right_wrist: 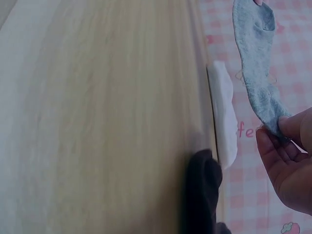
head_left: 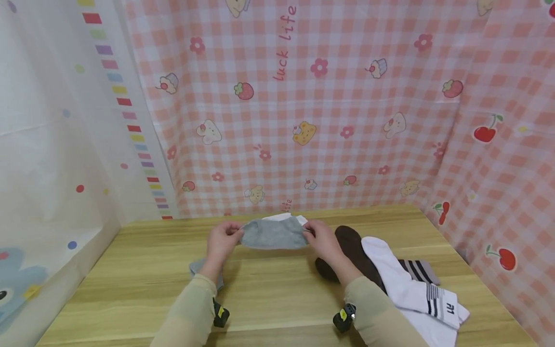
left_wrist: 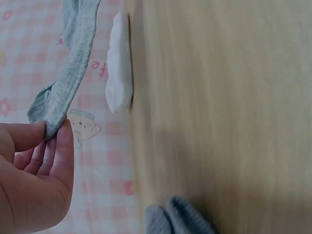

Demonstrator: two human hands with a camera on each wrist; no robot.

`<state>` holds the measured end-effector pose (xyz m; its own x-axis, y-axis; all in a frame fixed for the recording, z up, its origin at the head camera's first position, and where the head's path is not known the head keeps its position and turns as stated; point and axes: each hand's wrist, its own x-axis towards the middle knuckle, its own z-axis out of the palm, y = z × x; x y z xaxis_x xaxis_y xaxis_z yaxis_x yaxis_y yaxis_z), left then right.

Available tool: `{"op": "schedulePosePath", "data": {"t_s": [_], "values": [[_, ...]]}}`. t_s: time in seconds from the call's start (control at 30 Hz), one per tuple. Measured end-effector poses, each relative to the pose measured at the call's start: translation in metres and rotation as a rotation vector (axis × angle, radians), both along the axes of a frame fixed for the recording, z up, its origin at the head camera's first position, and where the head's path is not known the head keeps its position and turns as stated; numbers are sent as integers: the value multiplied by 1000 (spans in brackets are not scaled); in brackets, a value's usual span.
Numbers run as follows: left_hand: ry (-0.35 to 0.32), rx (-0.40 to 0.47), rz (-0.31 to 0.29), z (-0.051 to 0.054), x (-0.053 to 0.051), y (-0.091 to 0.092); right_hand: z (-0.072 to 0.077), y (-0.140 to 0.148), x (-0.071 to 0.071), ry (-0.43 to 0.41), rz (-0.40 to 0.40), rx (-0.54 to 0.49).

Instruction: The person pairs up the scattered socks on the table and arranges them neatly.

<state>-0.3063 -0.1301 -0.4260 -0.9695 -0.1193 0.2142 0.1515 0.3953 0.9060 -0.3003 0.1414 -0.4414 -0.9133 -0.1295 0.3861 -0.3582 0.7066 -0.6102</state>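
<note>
A light grey sock (head_left: 274, 234) is stretched sideways in the air between both hands, above the far part of the table. My left hand (head_left: 222, 242) pinches one end between thumb and fingers; in the left wrist view that grip on the grey sock (left_wrist: 68, 83) shows plainly. At the other end, my right hand (head_left: 323, 239) pinches the sock likewise, as the right wrist view shows with the thumb over the fingers (right_wrist: 275, 158). Behind the held sock, a white rolled or folded cloth item (left_wrist: 119, 63) lies along the table's back edge.
Another grey sock (head_left: 197, 266) lies on the wooden table (head_left: 269, 299), partly behind the left forearm. To the right lie dark brown socks (head_left: 349, 239) and white socks (head_left: 383, 262) with striped cuffs, overlapping, partly behind the right arm. A checked pink curtain (head_left: 277, 111) stands behind the table.
</note>
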Motion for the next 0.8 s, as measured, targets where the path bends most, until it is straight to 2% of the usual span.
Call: {"op": "schedulePosePath", "data": {"t_s": [0.17,0.33,0.57,0.73,0.8], "values": [[13,-24,-22,-9,-3,8,-7,8,-3,9,-23,32],[8,-68,-56,-18,-2,14,-13,15,-6,5,-14,51],[-4,-162,-67,-29,-2,20,-19,20,-6,-53,-10,92],[-30,-176,-77,-34,-4,22,-21,20,-7,-117,-30,118],[-59,-179,-76,-35,-6,22,-22,21,-7,-130,-36,133]]}}
